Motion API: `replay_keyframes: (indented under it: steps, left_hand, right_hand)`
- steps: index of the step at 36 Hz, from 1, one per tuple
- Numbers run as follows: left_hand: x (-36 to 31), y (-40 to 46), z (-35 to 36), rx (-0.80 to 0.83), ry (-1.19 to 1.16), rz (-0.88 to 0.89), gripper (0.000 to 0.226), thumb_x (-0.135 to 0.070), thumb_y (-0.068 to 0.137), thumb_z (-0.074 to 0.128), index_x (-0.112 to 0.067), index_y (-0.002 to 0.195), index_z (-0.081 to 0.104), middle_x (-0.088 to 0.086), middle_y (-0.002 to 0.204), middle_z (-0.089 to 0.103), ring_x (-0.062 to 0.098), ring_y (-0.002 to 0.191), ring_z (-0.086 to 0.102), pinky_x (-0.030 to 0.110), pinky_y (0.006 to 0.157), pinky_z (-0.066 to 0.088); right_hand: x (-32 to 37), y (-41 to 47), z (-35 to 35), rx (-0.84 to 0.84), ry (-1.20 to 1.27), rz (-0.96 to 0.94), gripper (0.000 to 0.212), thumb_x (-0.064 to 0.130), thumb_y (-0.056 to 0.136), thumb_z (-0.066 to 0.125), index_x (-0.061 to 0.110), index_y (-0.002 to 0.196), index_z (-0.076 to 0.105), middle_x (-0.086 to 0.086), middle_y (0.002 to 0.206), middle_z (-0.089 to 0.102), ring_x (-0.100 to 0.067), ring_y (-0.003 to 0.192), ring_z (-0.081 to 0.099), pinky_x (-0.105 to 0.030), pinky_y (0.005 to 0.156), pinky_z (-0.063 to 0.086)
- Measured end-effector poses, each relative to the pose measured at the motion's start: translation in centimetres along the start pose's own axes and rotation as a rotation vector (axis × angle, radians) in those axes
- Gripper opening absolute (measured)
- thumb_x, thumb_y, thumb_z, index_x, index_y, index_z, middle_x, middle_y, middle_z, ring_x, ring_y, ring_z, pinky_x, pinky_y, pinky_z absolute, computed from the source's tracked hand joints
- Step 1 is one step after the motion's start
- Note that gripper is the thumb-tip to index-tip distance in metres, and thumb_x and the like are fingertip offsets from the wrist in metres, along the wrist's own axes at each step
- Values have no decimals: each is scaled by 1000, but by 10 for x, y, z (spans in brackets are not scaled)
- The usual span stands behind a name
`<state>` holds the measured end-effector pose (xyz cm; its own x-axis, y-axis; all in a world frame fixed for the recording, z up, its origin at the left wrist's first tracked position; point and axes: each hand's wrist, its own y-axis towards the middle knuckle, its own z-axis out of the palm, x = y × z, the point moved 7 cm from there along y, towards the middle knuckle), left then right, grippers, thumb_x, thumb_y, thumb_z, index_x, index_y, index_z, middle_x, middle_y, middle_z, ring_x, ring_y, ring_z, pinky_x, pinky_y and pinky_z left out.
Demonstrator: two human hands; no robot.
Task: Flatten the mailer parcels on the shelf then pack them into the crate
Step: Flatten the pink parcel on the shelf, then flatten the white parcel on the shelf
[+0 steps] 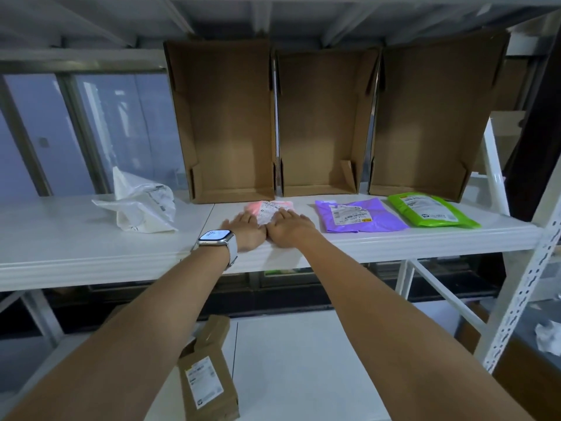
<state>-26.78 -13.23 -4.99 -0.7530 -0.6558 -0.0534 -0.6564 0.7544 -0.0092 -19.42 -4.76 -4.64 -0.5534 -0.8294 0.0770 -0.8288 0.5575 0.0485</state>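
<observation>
Hands pressing a pink mailer flat on the white shelf, head view.

Left hand and right hand lie side by side at centre frame, palms down with fingers spread flat, gripping nothing, both resting on the pink mailer, whose white label shows between them. Just right of it on the shelf lie a purple mailer and, further right, a green mailer, both flat. A crumpled white mailer sits at left of centre. Three open cardboard crates stand in a row behind, across the upper frame. A smartwatch is on the left wrist. A brown paper parcel lies on the lower shelf at bottom centre.
</observation>
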Motion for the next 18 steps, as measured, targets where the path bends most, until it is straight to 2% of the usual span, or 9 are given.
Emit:
replay_keyframes:
  steps: [3,5,7,9,13,16,18]
  left_hand:
    - [3,-7,-3,16,-72,45,66,-46,98,22,-13,153,10,8,162,10,23,148,15,45,121,15]
    - [7,-17,-12,-27,-121,101,67,-45,95,28,-15,153,13,11,159,20,25,145,25,45,118,23]
    - [15,-26,-26,-145,-55,125,61,-36,98,29,-12,152,16,9,161,13,25,147,19,42,119,20]
    - [31,-34,-44,-315,36,99,57,-32,99,32,-8,150,23,8,161,13,26,147,20,39,119,20]
    - [71,-46,-72,-493,53,18,54,-33,93,34,-8,141,38,9,156,28,30,137,35,39,111,31]
    - [97,-58,-90,-595,83,-23,61,-37,80,28,-6,128,50,13,140,47,34,124,46,41,101,36]
    - [117,-65,-98,-631,106,-50,59,-35,80,29,-4,125,52,15,133,52,35,120,49,41,99,37]
  right_hand:
    - [2,-5,-4,-11,-13,-4,69,51,97,18,12,154,18,-6,162,16,-21,149,15,-44,119,16]
    - [6,-10,-10,-34,-126,6,71,57,95,18,16,154,21,-6,161,19,-23,149,13,-51,119,9]
    - [14,-14,-20,-105,-318,-1,71,58,94,18,20,154,22,-5,162,16,-23,150,7,-54,119,0]
    - [28,-18,-31,-200,-348,-22,68,51,94,17,17,153,27,-7,161,19,-22,150,8,-52,119,-3]
    - [56,-22,-50,-321,-266,-57,58,40,99,21,12,146,41,-9,157,30,-23,148,19,-48,120,9]
    - [75,-19,-58,-335,-199,-91,56,39,99,26,10,141,48,-8,152,39,-22,147,23,-47,119,15]
    - [92,-16,-61,-332,-175,-125,54,39,99,27,10,138,51,-9,150,42,-23,146,25,-46,118,18]
